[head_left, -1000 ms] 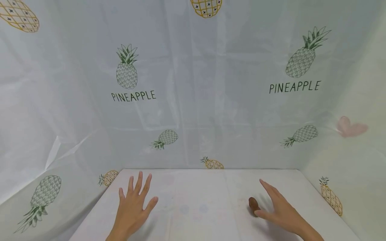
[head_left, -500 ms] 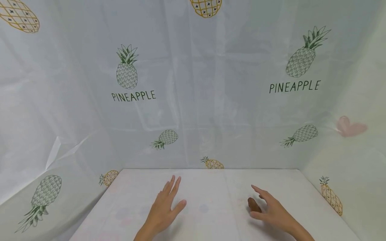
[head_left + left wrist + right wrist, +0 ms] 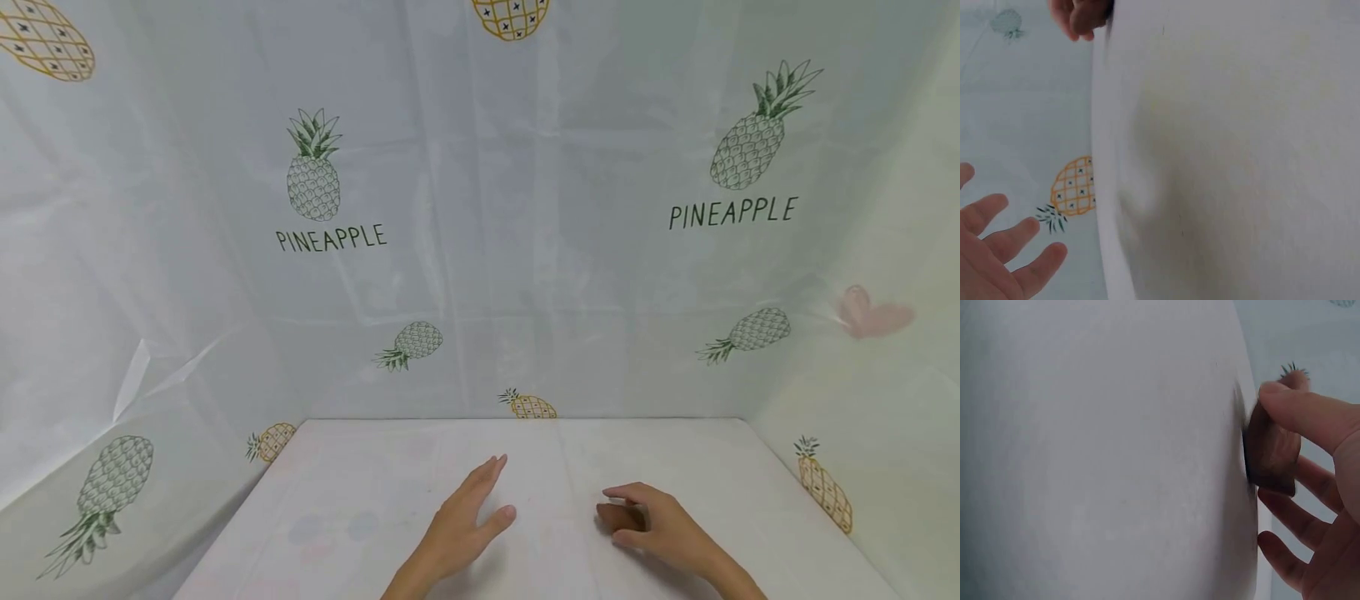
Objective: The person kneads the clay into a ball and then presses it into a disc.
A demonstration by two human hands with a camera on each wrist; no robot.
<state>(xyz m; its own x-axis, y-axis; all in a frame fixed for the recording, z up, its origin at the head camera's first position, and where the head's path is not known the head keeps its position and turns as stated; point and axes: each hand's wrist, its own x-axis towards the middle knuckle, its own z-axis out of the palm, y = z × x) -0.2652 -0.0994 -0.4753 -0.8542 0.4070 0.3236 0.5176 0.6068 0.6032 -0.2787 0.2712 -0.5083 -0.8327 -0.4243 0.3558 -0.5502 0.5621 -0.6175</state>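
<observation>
A brown object (image 3: pixel 1272 453) is being pinched by the right hand (image 3: pixel 671 532) between thumb and fingers, low at the counter (image 3: pixel 360 475). To its left, the left hand (image 3: pixel 461 529) is being held apart, its fingers being stretched out. The counter is being backed and flanked by a pineapple-printed sheet (image 3: pixel 487 250).

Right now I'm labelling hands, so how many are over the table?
2: the left hand near the middle of the table, and the right hand farther right, holding a brown object.
</observation>
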